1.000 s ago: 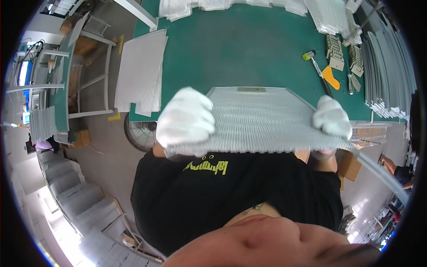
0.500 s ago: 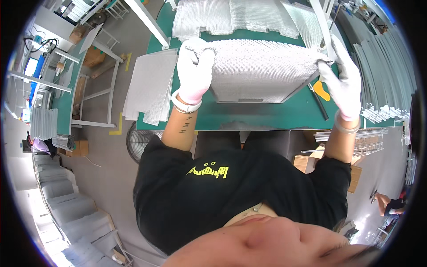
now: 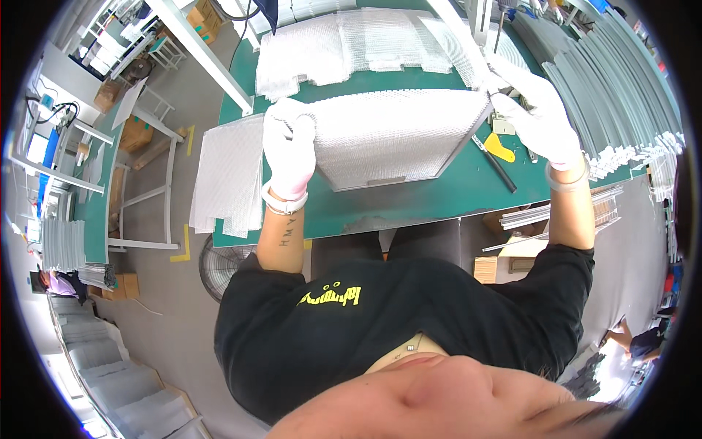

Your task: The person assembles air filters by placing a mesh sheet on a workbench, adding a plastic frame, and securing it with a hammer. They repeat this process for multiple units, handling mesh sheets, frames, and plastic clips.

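Both gloved hands, left hand [image 3: 289,150] and right hand [image 3: 537,117], apparently grip a mesh panel [image 3: 395,135].

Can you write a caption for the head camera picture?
Two white-gloved hands, left hand and right hand, hold a framed metal mesh filter panel over a green workbench.

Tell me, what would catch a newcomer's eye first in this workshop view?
Most striking is the large silvery mesh panel in a metal frame, held over the green table by two white-gloved hands: the left hand grips its left edge, the right hand its right corner. Beyond it lie loose mesh sheets, a stack of mesh sheets overhangs the table's left end, and rows of grey metal strips fan out on the right.
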`<state>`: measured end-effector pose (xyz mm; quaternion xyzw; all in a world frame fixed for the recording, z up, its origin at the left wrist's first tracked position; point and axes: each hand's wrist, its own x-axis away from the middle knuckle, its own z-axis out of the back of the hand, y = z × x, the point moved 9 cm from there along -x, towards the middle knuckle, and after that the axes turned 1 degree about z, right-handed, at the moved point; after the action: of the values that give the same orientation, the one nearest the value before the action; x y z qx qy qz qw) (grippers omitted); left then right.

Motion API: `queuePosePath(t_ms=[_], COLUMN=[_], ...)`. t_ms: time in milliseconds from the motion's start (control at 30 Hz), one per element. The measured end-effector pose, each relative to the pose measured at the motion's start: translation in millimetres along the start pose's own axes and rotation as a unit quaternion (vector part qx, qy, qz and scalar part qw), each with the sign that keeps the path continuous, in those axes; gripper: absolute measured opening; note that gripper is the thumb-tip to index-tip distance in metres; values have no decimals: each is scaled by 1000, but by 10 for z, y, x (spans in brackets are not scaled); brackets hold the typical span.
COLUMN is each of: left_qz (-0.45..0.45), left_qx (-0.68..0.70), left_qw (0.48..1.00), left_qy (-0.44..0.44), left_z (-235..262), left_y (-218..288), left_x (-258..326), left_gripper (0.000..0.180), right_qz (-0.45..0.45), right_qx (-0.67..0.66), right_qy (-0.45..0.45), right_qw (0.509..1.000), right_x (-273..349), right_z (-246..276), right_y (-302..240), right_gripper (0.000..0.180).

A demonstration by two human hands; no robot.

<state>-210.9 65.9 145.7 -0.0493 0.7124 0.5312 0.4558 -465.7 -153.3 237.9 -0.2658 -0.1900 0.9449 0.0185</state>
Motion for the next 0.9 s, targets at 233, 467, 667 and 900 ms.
queuePosePath(t_ms=[233, 467, 667, 900], left_qz=[12, 33, 40, -94], left_qx=[-14, 14, 69, 90], left_qw=[1000, 979, 990, 988], left_qy=[-7, -200, -119, 82], left_z=[13, -124, -148, 70], left_y=[28, 284, 234, 406], left_x=[27, -177, -146, -25], left_gripper=[10, 22, 27, 46], right_qz=[122, 37, 214, 195], right_qx=[72, 80, 27, -66], right_qy=[-62, -161, -101, -87], right_qw=[988, 983, 971, 975], right_x=[-230, -355, -474, -677], right_z=[-80, -230, -373, -600], right_y=[-392, -485, -758, -873], right_gripper=[36, 35, 39, 40])
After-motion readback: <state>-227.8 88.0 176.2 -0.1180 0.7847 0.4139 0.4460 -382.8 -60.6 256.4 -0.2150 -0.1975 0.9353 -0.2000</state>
